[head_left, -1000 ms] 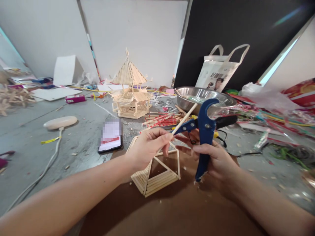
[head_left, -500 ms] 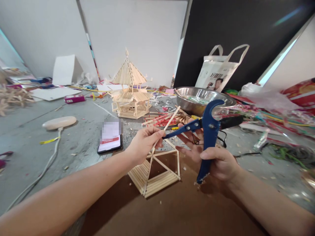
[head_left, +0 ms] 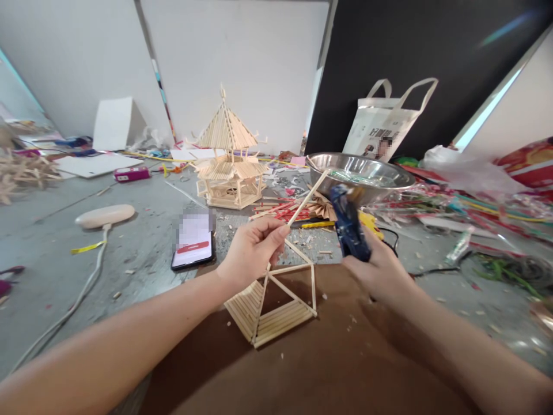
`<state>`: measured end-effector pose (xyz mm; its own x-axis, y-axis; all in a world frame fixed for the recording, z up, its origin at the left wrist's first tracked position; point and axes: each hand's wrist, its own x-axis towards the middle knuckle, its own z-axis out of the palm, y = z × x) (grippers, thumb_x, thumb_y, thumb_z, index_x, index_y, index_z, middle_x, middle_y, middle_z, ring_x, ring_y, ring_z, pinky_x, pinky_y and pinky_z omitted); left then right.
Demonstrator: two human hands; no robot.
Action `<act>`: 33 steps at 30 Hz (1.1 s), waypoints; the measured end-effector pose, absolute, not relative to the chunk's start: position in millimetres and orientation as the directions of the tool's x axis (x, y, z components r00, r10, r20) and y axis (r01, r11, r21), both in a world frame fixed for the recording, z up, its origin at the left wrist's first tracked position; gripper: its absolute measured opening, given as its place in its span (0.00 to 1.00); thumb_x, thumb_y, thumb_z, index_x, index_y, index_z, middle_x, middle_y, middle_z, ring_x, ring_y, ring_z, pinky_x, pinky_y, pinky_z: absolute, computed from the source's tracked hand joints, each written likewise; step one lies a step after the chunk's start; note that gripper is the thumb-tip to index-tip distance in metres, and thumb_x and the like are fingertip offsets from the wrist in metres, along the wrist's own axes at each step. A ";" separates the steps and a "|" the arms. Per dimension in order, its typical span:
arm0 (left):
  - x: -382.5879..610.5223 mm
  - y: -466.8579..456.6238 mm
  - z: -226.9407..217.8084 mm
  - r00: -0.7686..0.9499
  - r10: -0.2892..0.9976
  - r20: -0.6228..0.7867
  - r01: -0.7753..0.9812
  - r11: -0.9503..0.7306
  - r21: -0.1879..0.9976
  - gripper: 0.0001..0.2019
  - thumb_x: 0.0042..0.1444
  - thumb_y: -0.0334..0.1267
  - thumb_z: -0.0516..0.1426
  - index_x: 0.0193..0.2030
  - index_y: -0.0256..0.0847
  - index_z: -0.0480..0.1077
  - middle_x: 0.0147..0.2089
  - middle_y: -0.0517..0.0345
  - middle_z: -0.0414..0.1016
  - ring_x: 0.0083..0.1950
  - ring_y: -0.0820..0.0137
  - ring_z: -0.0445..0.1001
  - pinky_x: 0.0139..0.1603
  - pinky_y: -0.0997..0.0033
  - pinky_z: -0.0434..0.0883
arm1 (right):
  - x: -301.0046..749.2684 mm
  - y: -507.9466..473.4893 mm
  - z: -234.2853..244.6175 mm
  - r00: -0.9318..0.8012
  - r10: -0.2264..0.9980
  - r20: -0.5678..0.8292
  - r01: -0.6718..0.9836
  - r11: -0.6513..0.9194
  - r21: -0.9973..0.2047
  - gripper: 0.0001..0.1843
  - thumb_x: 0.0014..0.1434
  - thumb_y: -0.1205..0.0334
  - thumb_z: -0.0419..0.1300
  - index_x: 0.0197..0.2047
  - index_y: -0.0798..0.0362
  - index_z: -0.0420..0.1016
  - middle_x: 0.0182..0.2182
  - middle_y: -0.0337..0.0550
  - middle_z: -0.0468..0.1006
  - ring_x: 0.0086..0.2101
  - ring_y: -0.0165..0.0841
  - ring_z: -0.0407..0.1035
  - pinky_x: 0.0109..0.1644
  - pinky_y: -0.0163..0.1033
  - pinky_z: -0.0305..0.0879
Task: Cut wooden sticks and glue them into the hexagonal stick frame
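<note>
Between thumb and fingers, my left hand (head_left: 261, 248) pinches a thin wooden stick (head_left: 309, 197), which slants up to the right. My right hand (head_left: 382, 265) is closed around a dark blue hand cutter (head_left: 351, 227); motion blurs it, and it is turned so that its jaws are hard to make out. Below my left hand, a frame of wooden sticks (head_left: 285, 323) lies on a brown board (head_left: 207, 369). Sticks fill some of its wedge-shaped sections, and others are open. The left hand covers part of the frame's far side.
A stick-built pagoda (head_left: 228, 173) stands behind. A phone (head_left: 194, 248) lies left of the board. Farther back are red-marked sticks (head_left: 276, 208), a metal basin (head_left: 367, 173) and a white bag (head_left: 374, 129). A yellow tool (head_left: 371, 223) lies past my right hand.
My right hand has swung the cutter up and away from the stick, turning it. The stick in my left hand now reaches farther up to the right. The frame has stayed put.
</note>
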<state>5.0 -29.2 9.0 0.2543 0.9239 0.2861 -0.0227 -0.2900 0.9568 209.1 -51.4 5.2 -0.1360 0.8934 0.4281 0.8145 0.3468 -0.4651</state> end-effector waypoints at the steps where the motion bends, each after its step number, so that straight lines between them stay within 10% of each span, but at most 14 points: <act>1: 4.9 -29.4 8.6 0.247 0.921 0.302 -0.019 -0.307 0.951 0.09 0.50 0.40 0.51 0.29 0.36 0.63 0.18 0.66 0.60 0.15 0.82 0.58 0.15 0.81 0.58 | 208.8 -48.8 3.4 -0.126 0.893 0.432 0.866 0.312 -0.391 0.19 0.42 0.66 0.49 0.41 0.54 0.60 0.33 0.47 0.69 0.34 0.39 0.64 0.34 0.42 0.61; 11: 5.1 -31.2 -2.4 0.346 0.895 0.280 0.046 -0.315 0.948 0.11 0.50 0.43 0.51 0.29 0.36 0.65 0.20 0.64 0.62 0.17 0.83 0.59 0.16 0.82 0.57 | 201.7 -50.4 -8.1 -0.234 0.921 0.312 0.924 0.310 -0.225 0.30 0.38 0.70 0.47 0.49 0.55 0.55 0.42 0.48 0.65 0.44 0.38 0.58 0.48 0.42 0.54; 33: 12.8 -30.1 -10.5 0.411 0.898 0.157 0.056 -0.196 0.979 0.11 0.48 0.41 0.51 0.22 0.34 0.62 0.18 0.65 0.60 0.16 0.82 0.57 0.16 0.80 0.54 | 191.7 -59.6 -9.9 -0.269 0.924 0.270 0.930 0.323 -0.177 0.27 0.38 0.72 0.48 0.46 0.55 0.56 0.37 0.47 0.65 0.40 0.37 0.59 0.45 0.41 0.54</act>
